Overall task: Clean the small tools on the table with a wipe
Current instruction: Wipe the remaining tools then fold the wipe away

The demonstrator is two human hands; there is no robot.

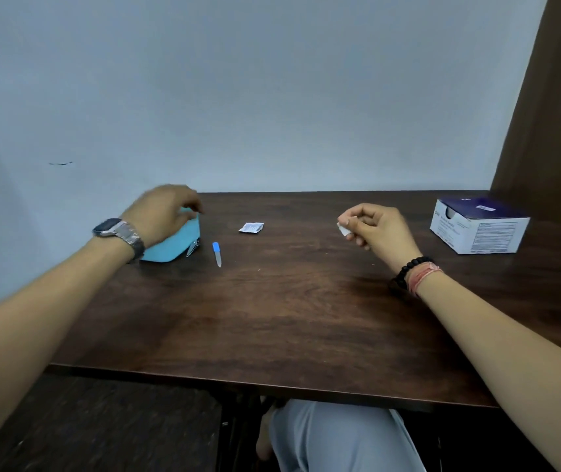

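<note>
A light blue zip pouch (173,245) lies at the far left of the dark wooden table (272,318). My left hand (161,211) hovers over its far end, fingers curled down and blurred; whether it grips the pouch I cannot tell. Just right of the pouch lies a small nail file with a blue handle (217,254). A torn white wipe sachet (251,227) sits further back near the middle. My right hand (376,226) is raised above the table on the right, fingers pinched on a small white wipe (343,229).
A white and dark blue cardboard box (478,224) stands at the far right, close to a brown panel (551,114). The pale wall (238,97) runs along the table's back edge. My knee (333,437) shows under the near edge.
</note>
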